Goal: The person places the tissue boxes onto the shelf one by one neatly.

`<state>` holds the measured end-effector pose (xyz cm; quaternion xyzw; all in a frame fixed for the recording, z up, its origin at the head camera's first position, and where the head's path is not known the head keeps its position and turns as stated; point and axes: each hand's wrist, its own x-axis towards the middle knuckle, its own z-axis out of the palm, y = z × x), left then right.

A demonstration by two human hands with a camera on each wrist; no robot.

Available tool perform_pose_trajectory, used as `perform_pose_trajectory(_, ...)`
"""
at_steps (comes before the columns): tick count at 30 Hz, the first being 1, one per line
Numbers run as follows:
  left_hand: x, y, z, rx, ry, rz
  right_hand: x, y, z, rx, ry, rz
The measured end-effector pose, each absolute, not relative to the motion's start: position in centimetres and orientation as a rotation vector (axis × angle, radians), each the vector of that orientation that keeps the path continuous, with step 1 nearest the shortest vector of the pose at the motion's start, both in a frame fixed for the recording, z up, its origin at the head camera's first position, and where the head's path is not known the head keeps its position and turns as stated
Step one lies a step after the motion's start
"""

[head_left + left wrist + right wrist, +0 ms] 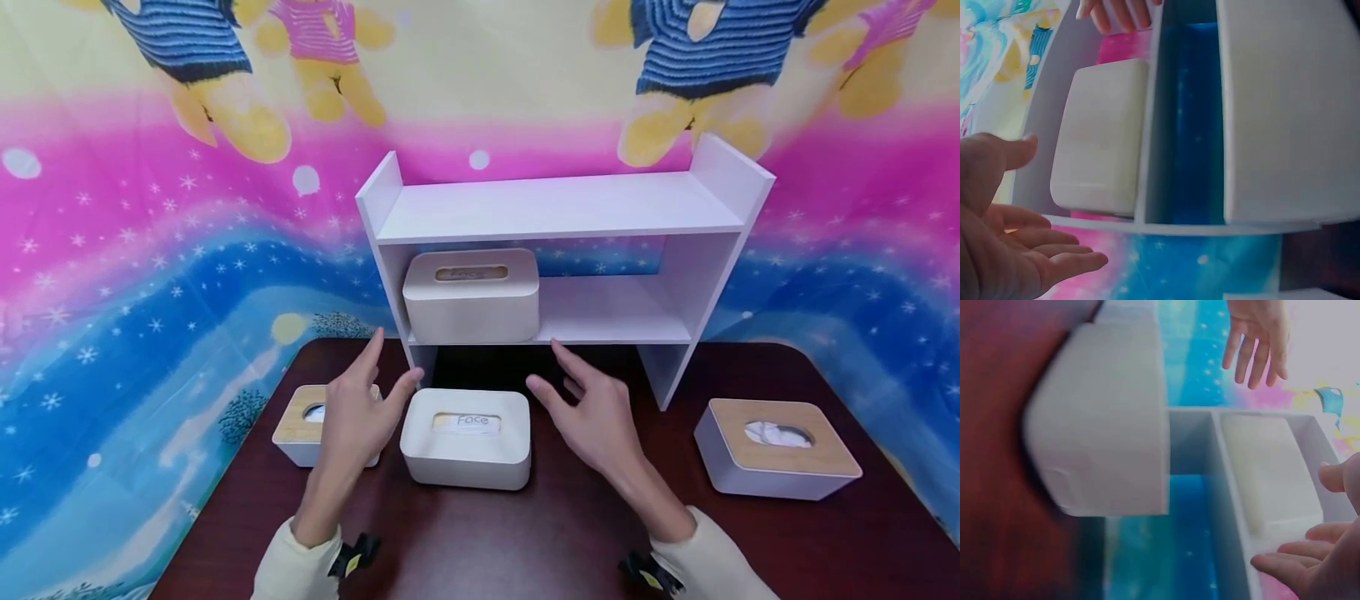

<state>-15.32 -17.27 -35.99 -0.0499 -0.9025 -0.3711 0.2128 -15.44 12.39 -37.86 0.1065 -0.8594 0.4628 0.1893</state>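
A white tissue box (465, 454) labelled "Face" stands on the dark table, between my two hands. My left hand (352, 417) hovers by its left side, fingers extended and thumb spread, touching nothing visible. On the other side my right hand (600, 417) is held the same way, a gap separating it from the box. A matching white tissue box (472, 318) rests at the left end of the shelf's lower board. Both wrist views show that shelved box (1100, 137) sideways, with the nearer box (1097, 425) large in front.
The white two-tier shelf (558, 208) stands at the table's back edge, before a printed cloth (187, 292). One wood-topped tissue box (297, 429) sits at left, partly hidden by my left hand. Another wood-topped box (772, 479) stands at right.
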Motion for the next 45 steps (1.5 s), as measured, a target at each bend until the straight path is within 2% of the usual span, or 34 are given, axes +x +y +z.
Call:
perform_pose_trajectory(9, -13.6, -18.3, -39.1, -0.210, -2.707, -1.066, -12.9, 12.2, -42.1, 0.277, -2.638, 1.318)
perform_pose_trajectory(21, -12.7, -18.3, -42.9, -0.151, -2.824, -1.181, -11.9, 11.0, -44.8, 0.246, -2.792, 1.317)
perform_pose_trajectory(34, -12.6, -18.3, -45.2, -0.109, -2.935, -1.284, -11.5, 10.0, -46.2, 0.287, -2.814, 1.341)
perform_pose_trajectory(45, -12.1, -18.2, -45.5, -0.092, -2.963, -1.301, -11.3, 9.8, -46.6, 0.321, -2.788, 1.356)
